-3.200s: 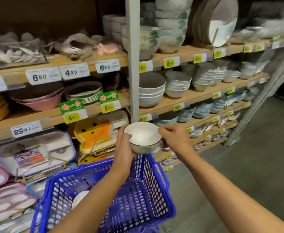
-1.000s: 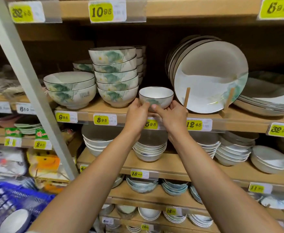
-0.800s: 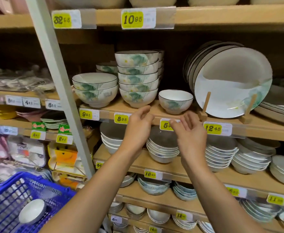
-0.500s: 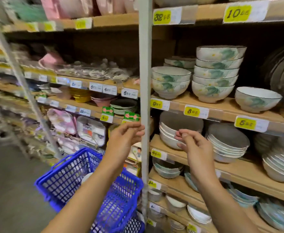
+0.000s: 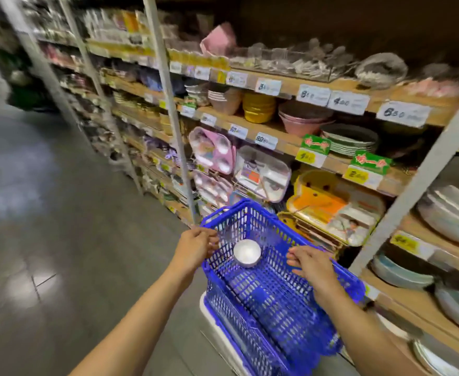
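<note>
Grip: right hand (image 5: 311, 264) lay spread over the right rim of the blue basket (image 5: 252, 221). Left hand (image 5: 195, 246) was curled at the left rim, closure not discernible. Recommended: seat both hands on opposite rims and lift level. The basket, lower centre of frame, held 1 upright white bowl (image 5: 247, 252).

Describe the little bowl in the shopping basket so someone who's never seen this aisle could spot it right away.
Start at the wooden shelving of tableware on the aisle's right; in front of it stands a blue lattice basket. Towards its far end sits one small round bowl, white inside, greyish outside. It lies alone in the basket, unlike the stacked yellow bowls on the shelving.
</note>
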Motion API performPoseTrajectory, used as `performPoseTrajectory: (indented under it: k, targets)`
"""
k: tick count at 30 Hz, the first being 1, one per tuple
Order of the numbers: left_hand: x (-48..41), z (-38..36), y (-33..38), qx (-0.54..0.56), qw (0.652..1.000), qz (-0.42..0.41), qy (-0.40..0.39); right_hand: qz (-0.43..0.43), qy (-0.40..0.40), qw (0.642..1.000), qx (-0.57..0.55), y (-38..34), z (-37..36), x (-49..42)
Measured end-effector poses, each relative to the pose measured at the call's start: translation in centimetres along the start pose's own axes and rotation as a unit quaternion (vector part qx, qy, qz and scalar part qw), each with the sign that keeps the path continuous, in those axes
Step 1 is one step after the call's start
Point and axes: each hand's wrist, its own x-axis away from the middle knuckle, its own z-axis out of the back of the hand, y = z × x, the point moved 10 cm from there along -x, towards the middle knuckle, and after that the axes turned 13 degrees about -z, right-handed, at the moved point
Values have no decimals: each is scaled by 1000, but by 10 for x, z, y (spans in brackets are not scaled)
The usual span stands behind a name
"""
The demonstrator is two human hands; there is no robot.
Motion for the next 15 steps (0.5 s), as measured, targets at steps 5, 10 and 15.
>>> performPoseTrajectory:
  k: [5,10,15]
  targets:
    - [-65,4,-53,-58,996,60,-44,-97,-4,994,41,44,-47,-82]
    - [-137,-31,-107,-162,974,96,-126,-215,11,976,39,98,-79,-162]
    - [-195,-71,-176,-253,935,137,-207,-275,43,956,92,137,-105,-225]
